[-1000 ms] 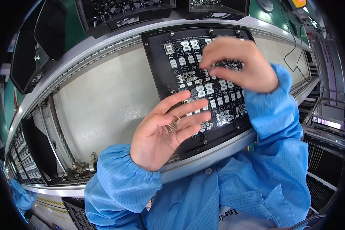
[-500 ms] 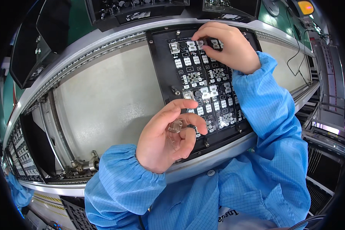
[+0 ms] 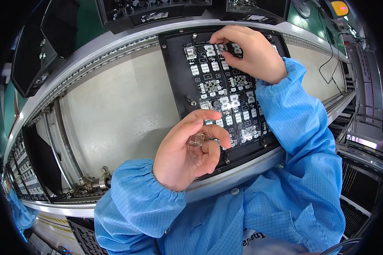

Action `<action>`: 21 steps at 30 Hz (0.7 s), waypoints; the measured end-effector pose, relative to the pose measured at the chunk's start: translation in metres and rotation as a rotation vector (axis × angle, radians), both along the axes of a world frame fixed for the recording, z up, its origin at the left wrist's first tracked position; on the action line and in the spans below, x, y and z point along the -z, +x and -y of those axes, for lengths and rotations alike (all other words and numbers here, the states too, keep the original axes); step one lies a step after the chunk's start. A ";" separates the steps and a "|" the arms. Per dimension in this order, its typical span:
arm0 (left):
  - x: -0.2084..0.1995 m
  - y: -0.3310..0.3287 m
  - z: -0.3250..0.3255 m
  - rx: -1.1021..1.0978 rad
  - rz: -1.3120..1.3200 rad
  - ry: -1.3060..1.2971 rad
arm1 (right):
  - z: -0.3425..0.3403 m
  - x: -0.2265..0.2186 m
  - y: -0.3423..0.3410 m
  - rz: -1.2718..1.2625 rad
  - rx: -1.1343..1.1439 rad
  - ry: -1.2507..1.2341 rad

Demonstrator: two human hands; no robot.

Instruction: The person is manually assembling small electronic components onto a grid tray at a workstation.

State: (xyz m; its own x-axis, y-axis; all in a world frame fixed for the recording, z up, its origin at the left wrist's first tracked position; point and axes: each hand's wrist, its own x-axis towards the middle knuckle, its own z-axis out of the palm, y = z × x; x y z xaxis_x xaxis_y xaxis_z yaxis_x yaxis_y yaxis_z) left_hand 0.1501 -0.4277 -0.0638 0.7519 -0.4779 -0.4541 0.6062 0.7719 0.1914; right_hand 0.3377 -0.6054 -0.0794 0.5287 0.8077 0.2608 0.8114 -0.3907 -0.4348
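Observation:
A dark panel of circuit boards, dotted with white square parts and round black parts, lies in a black tray in front of me. My right hand reaches over its far edge. Thumb and forefinger are closed about a small clear plastic piece against the board; the other fingers hide part of that row. Above the near left part of the tray, my left hand is turned palm up. Its curled fingers cradle several clear plastic pieces, partly hidden by the fingers.
The tray rests on a conveyor with a pale bed and metal rails. Black bins of small parts stand beyond the far rail. A threaded rod crosses the conveyor at left, with another board tray past it.
The tray with its boards has slid slightly left. My right hand has moved a little left with it, while my left hand has shifted very slightly right, still holding the clear pieces.

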 end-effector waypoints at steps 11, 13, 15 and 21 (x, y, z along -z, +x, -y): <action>-0.005 0.005 0.003 0.016 -0.044 0.114 | -0.006 0.007 0.002 0.063 -0.017 0.014; -0.005 0.005 0.002 0.016 -0.048 0.124 | -0.007 0.006 -0.002 0.054 0.005 0.003; -0.005 0.005 0.003 0.015 -0.046 0.130 | -0.009 0.002 -0.008 0.048 0.029 -0.007; 0.001 0.005 0.001 -0.013 -0.004 0.011 | -0.011 0.002 -0.015 0.174 0.098 -0.082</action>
